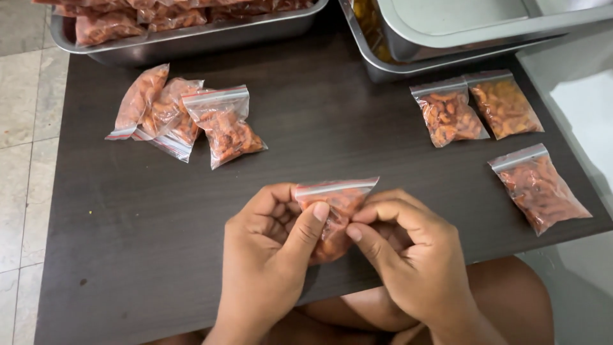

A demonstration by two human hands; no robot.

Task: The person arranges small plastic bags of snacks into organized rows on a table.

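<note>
Bag point(337, 199) of orange snacks, pinched just under its zip strip between left hand point(271, 246) and right hand point(408, 255) above the bench's point(159, 223) near edge; if the strip isn't sealed, tilting it could likely spill contents.

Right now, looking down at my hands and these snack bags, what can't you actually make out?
- Small bag, head view: its lower part is hidden by the left hand and right hand.
- Left metal tray: cut off by the top edge.
- Right metal tray: cut off at the top, contents mostly covered by a steel lid.
</note>
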